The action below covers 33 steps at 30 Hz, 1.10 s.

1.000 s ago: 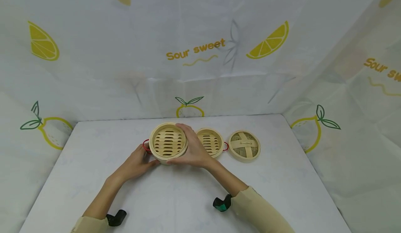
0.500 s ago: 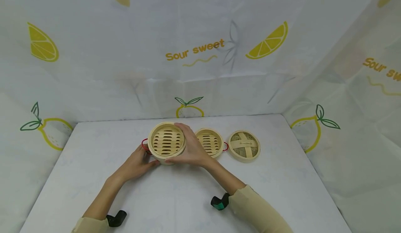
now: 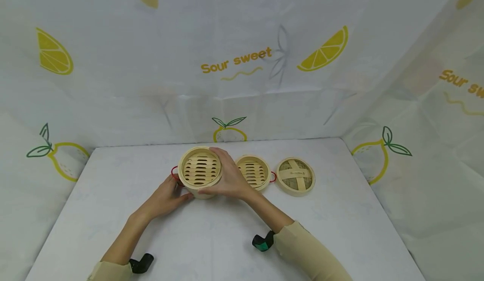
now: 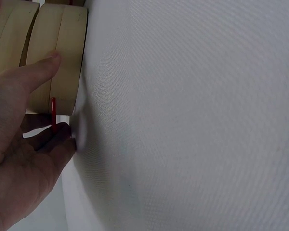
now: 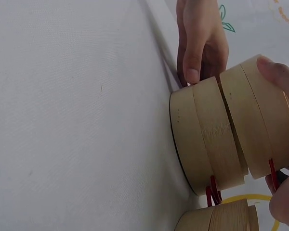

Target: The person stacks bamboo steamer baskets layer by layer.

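My right hand (image 3: 228,178) grips the upper bamboo steamer basket (image 3: 200,169), round with a slatted floor, thumb on its near side and fingers on its far side. It sits slightly askew over a lower bamboo steamer basket (image 5: 197,137) standing on the table. A narrow dark wedge shows between the two in both wrist views; whether they touch at one edge I cannot tell. My left hand (image 3: 166,195) holds the lower basket at its left side. In the left wrist view the thumb presses its wall, and the fingers lie by a red handle (image 4: 53,113).
Just right of the stacked pair stands another slatted steamer basket (image 3: 254,172) with a red handle, partly behind my right hand. Beyond it lies a woven bamboo lid (image 3: 295,176). The white table (image 3: 211,247) meets a lemon-print sheet (image 3: 132,62) at the back.
The upper basket has shifted slightly left over the lower one, carried by my right hand. My left hand has stayed almost still.
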Each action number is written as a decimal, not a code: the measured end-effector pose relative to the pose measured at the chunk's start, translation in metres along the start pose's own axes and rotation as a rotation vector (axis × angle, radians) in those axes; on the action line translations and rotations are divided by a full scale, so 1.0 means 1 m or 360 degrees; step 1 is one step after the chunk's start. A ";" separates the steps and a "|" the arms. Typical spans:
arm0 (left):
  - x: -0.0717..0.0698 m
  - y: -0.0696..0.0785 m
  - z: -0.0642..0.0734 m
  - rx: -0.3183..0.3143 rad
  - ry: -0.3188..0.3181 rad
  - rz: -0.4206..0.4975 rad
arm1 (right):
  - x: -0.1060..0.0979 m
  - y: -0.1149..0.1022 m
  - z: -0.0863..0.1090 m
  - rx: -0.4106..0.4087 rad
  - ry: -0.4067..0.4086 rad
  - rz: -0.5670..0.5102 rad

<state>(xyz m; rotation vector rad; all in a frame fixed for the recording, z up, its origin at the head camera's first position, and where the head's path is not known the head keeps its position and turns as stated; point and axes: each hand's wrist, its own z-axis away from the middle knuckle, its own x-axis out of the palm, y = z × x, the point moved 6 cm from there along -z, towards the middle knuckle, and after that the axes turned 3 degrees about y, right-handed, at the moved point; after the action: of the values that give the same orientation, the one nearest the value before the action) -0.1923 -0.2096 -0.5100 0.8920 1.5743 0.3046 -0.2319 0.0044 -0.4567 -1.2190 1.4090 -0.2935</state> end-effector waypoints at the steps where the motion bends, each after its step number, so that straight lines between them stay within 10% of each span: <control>1: 0.000 0.000 0.000 0.0013 0.0010 -0.0003 | 0.001 0.000 0.000 0.0004 -0.0002 0.0006; 33: -0.001 -0.003 0.002 -0.0084 -0.0031 0.0028 | 0.005 0.009 -0.007 0.0123 -0.0086 0.0061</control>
<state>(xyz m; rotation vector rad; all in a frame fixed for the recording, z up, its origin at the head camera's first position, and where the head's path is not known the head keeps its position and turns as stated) -0.1913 -0.2131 -0.5113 0.8660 1.5347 0.3474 -0.2407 0.0014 -0.4649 -1.1279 1.3612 -0.2839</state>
